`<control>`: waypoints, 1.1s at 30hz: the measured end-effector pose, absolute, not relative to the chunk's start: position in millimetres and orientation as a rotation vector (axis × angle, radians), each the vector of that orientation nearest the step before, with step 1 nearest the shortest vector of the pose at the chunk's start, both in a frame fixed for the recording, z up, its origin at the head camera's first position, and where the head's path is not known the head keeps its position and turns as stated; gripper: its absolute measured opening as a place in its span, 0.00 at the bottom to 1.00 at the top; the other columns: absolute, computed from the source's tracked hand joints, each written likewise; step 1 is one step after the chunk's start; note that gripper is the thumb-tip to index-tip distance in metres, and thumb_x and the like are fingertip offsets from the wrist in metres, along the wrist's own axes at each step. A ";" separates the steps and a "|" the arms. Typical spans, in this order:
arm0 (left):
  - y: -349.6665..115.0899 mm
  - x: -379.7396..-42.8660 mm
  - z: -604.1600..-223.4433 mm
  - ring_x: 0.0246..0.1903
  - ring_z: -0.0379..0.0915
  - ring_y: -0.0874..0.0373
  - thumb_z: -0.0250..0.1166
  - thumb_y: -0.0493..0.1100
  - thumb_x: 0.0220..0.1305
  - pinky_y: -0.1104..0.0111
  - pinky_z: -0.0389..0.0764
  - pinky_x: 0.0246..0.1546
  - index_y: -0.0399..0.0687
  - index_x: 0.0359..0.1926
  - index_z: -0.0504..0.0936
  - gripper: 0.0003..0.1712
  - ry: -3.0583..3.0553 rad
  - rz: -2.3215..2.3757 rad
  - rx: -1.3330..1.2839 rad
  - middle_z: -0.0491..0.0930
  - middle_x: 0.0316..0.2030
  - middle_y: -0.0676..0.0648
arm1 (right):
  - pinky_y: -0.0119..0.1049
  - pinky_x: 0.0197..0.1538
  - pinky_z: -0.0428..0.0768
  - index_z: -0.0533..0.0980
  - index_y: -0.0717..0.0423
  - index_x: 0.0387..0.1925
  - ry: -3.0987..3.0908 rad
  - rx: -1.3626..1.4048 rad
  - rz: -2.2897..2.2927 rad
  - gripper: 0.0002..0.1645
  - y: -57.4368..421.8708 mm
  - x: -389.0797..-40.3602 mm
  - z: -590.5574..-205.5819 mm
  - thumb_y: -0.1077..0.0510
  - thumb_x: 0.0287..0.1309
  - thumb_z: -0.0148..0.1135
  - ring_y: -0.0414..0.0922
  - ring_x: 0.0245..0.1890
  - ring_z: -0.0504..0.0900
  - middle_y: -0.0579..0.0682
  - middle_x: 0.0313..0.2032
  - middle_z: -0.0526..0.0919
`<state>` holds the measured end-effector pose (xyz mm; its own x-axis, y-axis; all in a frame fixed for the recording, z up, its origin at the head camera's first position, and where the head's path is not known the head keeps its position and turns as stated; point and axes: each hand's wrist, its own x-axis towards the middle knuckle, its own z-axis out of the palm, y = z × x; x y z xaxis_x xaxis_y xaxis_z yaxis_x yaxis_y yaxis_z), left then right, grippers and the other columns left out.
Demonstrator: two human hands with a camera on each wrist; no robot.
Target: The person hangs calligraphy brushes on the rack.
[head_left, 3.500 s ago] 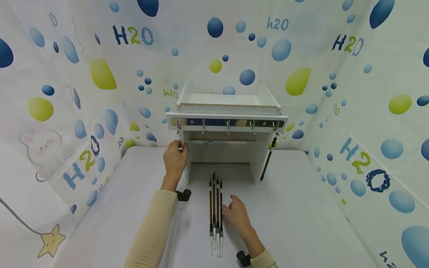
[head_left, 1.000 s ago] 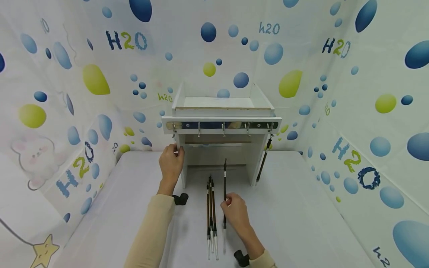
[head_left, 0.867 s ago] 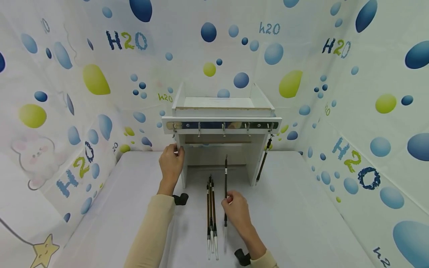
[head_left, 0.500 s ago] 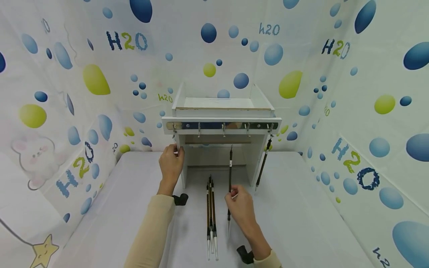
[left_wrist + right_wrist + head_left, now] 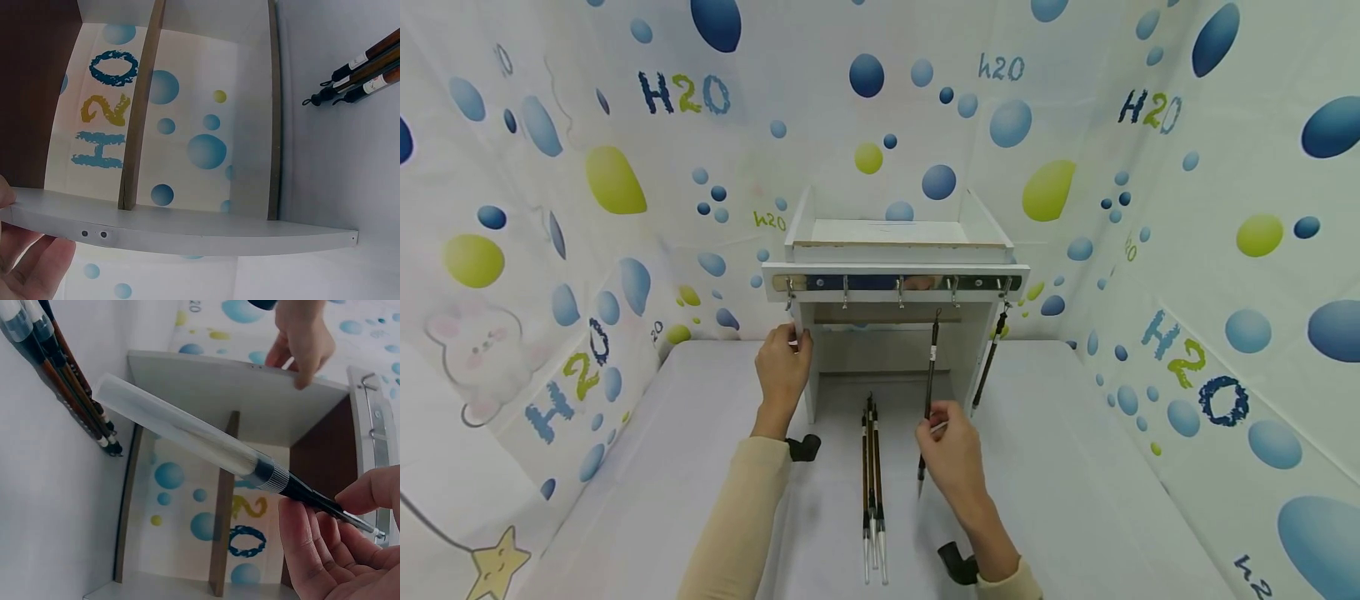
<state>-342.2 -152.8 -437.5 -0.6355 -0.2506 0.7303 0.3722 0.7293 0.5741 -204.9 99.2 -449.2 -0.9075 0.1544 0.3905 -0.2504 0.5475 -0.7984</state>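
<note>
Held brush (image 5: pixel 930 375), loop end up, grasped in right hand (image 5: pixel 955 454) below hook rail (image 5: pixel 872 283), apparently unhung. Hung brush (image 5: pixel 989 362) on rightmost hook (image 5: pixel 1005 288): done. Three brushes (image 5: pixel 872 467) on worktop (image 5: pixel 1060 500): presumably left to hang. Left hand (image 5: pixel 784 371) pinches side panel (image 5: pixel 812 383) of rack (image 5: pixel 898 253).

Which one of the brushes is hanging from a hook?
The far-right brush hangs from the rightmost hook. Of the others, one brush is pinched in the right hand, and three brushes lie on the table.
</note>
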 end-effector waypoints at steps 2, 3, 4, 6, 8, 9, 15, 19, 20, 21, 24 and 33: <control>-152.8 -342.7 -438.0 0.31 0.86 0.39 0.64 0.38 0.65 0.48 0.87 0.35 0.28 0.41 0.83 0.13 -2.064 -0.912 -0.091 0.84 0.35 0.31 | 0.26 0.26 0.79 0.77 0.64 0.49 -2.358 0.081 1.311 0.16 100.6 -205.3 -447.5 0.64 0.59 0.61 0.39 0.27 0.82 0.53 0.34 0.83; -152.9 -342.9 -438.2 0.31 0.86 0.39 0.64 0.38 0.65 0.48 0.86 0.35 0.28 0.41 0.83 0.13 -2.062 -0.911 -0.092 0.84 0.35 0.31 | 0.26 0.27 0.79 0.77 0.64 0.49 -2.355 0.084 1.305 0.16 101.3 -205.4 -446.8 0.64 0.59 0.61 0.39 0.27 0.82 0.53 0.34 0.83; -153.0 -343.1 -438.3 0.31 0.86 0.39 0.64 0.38 0.64 0.48 0.86 0.35 0.28 0.41 0.83 0.13 -2.060 -0.911 -0.092 0.84 0.35 0.31 | 0.26 0.27 0.79 0.77 0.64 0.49 -2.351 0.086 1.300 0.16 102.0 -205.6 -446.1 0.64 0.59 0.61 0.39 0.27 0.82 0.53 0.34 0.83; -153.1 -343.4 -438.4 0.30 0.87 0.39 0.65 0.38 0.64 0.48 0.86 0.35 0.28 0.41 0.83 0.13 -2.054 -0.912 -0.095 0.84 0.35 0.31 | 0.26 0.27 0.80 0.77 0.63 0.49 -2.345 0.083 1.302 0.16 103.3 -205.4 -444.9 0.64 0.59 0.61 0.39 0.28 0.82 0.53 0.34 0.83; -153.0 -343.7 -438.4 0.30 0.87 0.39 0.65 0.38 0.64 0.48 0.86 0.34 0.28 0.41 0.83 0.13 -2.049 -0.911 -0.098 0.84 0.35 0.31 | 0.27 0.27 0.80 0.77 0.63 0.49 -2.337 0.075 1.312 0.16 104.6 -204.8 -443.9 0.64 0.59 0.61 0.40 0.28 0.82 0.54 0.35 0.83; -153.1 -343.9 -438.6 0.30 0.87 0.39 0.65 0.38 0.64 0.48 0.86 0.34 0.28 0.41 0.83 0.13 -2.047 -0.911 -0.100 0.84 0.35 0.31 | 0.27 0.27 0.80 0.77 0.63 0.49 -2.335 0.070 1.316 0.16 105.3 -204.9 -443.6 0.63 0.59 0.61 0.40 0.28 0.82 0.54 0.35 0.83; -153.2 -345.3 -440.3 0.30 0.87 0.39 0.65 0.38 0.64 0.48 0.86 0.34 0.29 0.41 0.83 0.13 -2.038 -0.907 -0.103 0.85 0.34 0.31 | 0.26 0.28 0.80 0.76 0.64 0.48 -2.335 0.043 1.323 0.15 109.8 -206.2 -444.1 0.64 0.59 0.61 0.40 0.28 0.82 0.54 0.35 0.83; -153.6 -346.4 -441.4 0.30 0.87 0.40 0.64 0.38 0.64 0.48 0.86 0.34 0.29 0.41 0.83 0.13 -2.043 -0.916 -0.102 0.85 0.35 0.31 | 0.27 0.28 0.80 0.76 0.64 0.48 -2.332 0.035 1.335 0.15 112.0 -207.1 -443.2 0.63 0.59 0.60 0.40 0.28 0.82 0.54 0.35 0.83; -153.8 -346.5 -441.5 0.31 0.87 0.40 0.64 0.38 0.64 0.48 0.86 0.35 0.29 0.41 0.83 0.13 -2.047 -0.918 -0.100 0.85 0.35 0.31 | 0.27 0.28 0.79 0.76 0.64 0.48 -2.331 0.033 1.336 0.15 112.4 -207.4 -442.9 0.63 0.59 0.60 0.40 0.28 0.82 0.54 0.35 0.83; -153.8 -346.5 -441.4 0.31 0.87 0.40 0.64 0.38 0.64 0.48 0.86 0.35 0.29 0.41 0.83 0.13 -2.047 -0.919 -0.099 0.85 0.35 0.32 | 0.27 0.28 0.79 0.76 0.63 0.48 -2.329 0.033 1.337 0.15 112.6 -207.5 -442.6 0.63 0.59 0.60 0.40 0.28 0.82 0.54 0.35 0.83; -153.8 -346.5 -441.7 0.31 0.87 0.40 0.65 0.38 0.64 0.49 0.86 0.35 0.29 0.41 0.83 0.13 -2.050 -0.918 -0.092 0.85 0.35 0.32 | 0.27 0.28 0.79 0.76 0.63 0.48 -2.329 0.034 1.323 0.15 113.1 -207.8 -441.9 0.63 0.59 0.61 0.40 0.28 0.81 0.54 0.35 0.84; -152.8 -344.5 -440.2 0.30 0.86 0.39 0.65 0.38 0.64 0.49 0.87 0.32 0.28 0.41 0.83 0.13 -2.038 -0.916 -0.109 0.85 0.35 0.31 | 0.27 0.29 0.79 0.78 0.63 0.47 -2.303 0.058 1.282 0.14 113.3 -208.7 -442.2 0.64 0.58 0.59 0.39 0.27 0.80 0.52 0.33 0.83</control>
